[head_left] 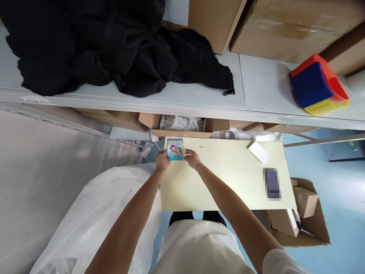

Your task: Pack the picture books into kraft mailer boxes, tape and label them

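We see two bare hands at work over a pale yellow rectangular table (222,190). For the clock, we take the middle of this table as the centre. At ten o'clock, near the far left corner, there is a small blue rectangular booklet with cartoon figures and yellow lettering (175,149). Our left hand (163,160) pinches it at its eight o'clock corner, with the thumb laid on the cover and the fingers mostly hidden. Our right hand (193,159) is at the booklet's side, between three and four o'clock; its thumb and fingers are curved and stand apart, and we cannot tell whether the tips touch the edge. Also we cannot tell if the booklet rests on the table or is slightly lifted. At two o'clock lies a white flat rectangular box (259,152), and between three and four o'clock a dark purple pixelated object (273,183). Beyond the table, an open brown cardboard carton (316,236) stands at about four o'clock.
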`<state>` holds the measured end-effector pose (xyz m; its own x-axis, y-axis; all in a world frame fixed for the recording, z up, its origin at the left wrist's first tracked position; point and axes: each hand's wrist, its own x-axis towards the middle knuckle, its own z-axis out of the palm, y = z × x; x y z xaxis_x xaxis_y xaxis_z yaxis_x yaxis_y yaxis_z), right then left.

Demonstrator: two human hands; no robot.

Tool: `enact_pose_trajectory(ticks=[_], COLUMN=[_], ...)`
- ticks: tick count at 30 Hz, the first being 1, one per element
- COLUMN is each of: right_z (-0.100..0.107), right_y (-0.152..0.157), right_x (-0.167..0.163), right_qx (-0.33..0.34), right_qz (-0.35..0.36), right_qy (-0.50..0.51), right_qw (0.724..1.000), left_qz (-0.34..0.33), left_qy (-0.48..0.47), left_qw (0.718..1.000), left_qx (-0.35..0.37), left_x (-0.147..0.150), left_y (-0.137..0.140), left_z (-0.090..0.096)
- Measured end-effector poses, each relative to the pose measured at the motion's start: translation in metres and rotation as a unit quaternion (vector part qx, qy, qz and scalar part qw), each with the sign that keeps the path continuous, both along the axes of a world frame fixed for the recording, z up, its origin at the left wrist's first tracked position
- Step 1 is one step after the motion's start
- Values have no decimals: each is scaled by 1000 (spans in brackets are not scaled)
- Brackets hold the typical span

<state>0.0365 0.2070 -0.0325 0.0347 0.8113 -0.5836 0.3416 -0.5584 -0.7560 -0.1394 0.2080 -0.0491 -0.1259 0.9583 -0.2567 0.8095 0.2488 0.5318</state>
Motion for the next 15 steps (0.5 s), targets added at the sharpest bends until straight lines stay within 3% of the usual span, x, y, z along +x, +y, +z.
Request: enact_pose_trajectory(ticks=[2, 4, 7, 9, 12, 15], right_z=[19, 44, 94, 137, 202, 251], right_y=[-15, -37, -68, -79, -68, -26], right_x=[16, 43, 104, 154, 237, 314], right_qx=[21, 68, 162, 237, 377, 446], right_qz=[-1, -5, -10, -37, -125, -198], right_qy=[19, 50, 71, 16, -130, -239], right_qw=[1000, 996, 984, 971, 908, 839], left_qz=[-13, -68, -232, -322, -352, -315], left_qy=[-5, -28, -87, -121, -167, -218], left_qw=[1000, 996, 962, 926, 889, 879], left_qx=[20, 58, 117, 156, 242, 284], left_x=[7, 21, 58, 95, 167, 248], left_y=[-3, -9, -20, -24, -17, 12], left_z=[16, 38, 83, 119, 178, 233])
